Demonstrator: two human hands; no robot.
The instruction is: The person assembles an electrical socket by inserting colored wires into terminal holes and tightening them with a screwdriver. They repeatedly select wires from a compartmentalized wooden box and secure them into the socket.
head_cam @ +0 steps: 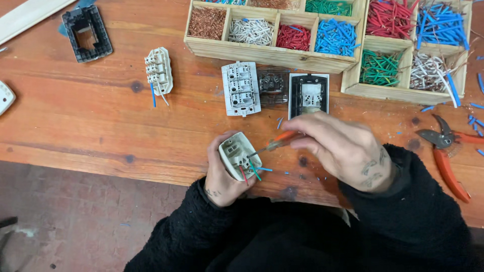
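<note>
The left hand point(222, 176) is clenched around a white switch module point(239, 155), with short wires point(250, 173) below it. The right hand point(343, 146) grips an orange screwdriver point(275, 142); its tip, somewhat blurred, seems to touch the module.

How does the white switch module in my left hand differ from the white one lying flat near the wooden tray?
The held module is tilted in the left hand, with red, green and blue wires sticking out; the screwdriver in the right hand meets it. The flat module lies untouched on the table, no wires showing. Both are white plastic with terminal blocks.
</note>
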